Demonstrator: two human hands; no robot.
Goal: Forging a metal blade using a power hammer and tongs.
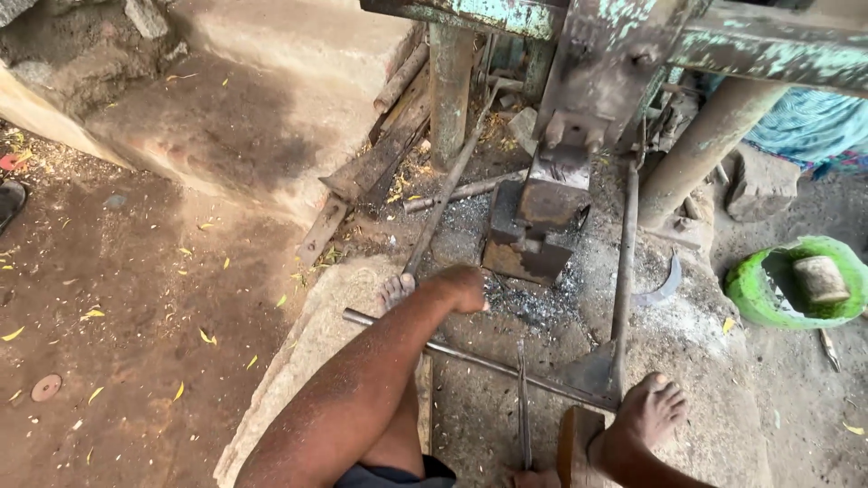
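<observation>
Left hand (466, 287): reaching over ash-strewn ground toward the rusty anvil block (533, 230). Thin iron rod (470, 357) lies beneath the arm. Green basin (750, 294) at right.

Single head cam, steep downward look, close over anvil block (533, 226) and ground.

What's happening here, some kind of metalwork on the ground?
A person sits barefoot on a dirt floor before a rusty power hammer and its anvil block. Their left hand reaches toward the anvil, over a long iron rod lying across the ground. The right hand barely shows at the bottom edge. A curved blade and a green basin lie nearby.
</observation>
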